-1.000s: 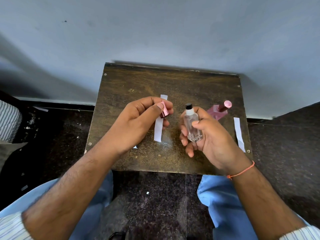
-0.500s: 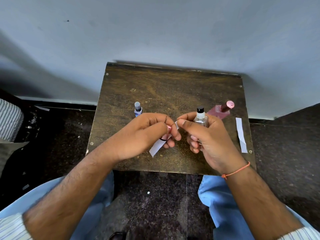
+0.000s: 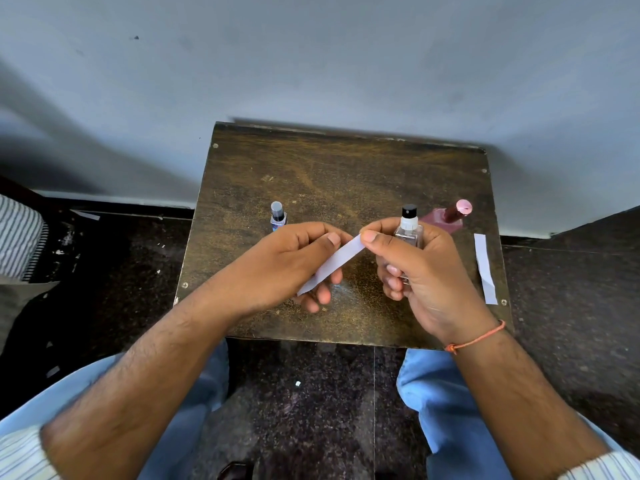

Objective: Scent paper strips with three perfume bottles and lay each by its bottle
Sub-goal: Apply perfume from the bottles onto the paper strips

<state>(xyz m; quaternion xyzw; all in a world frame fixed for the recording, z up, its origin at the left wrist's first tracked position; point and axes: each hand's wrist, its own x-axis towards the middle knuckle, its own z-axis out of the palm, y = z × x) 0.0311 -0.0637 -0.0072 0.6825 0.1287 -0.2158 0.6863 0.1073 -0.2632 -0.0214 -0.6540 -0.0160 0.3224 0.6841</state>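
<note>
Above the small wooden table (image 3: 346, 168), my left hand (image 3: 294, 261) holds a white paper strip (image 3: 336, 263) slanted up to the right. My right hand (image 3: 419, 271) grips a clear perfume bottle (image 3: 408, 230) with a black nozzle, upright. Its thumb also pinches the strip's upper end. A small blue bottle (image 3: 277, 216) stands behind my left hand. Behind my right hand stands a pink bottle (image 3: 446, 216) with a pink cap. A second white strip (image 3: 485, 268) lies along the table's right edge.
The table stands against a pale wall, over a dark speckled floor (image 3: 311, 393). My knees in blue trousers (image 3: 443, 393) flank the table's front edge. A striped cloth (image 3: 17, 237) lies at the far left.
My left hand lifted the strip off the table and moved toward my right hand. My right thumb now pinches the strip's top end. The blue bottle has come into view.
</note>
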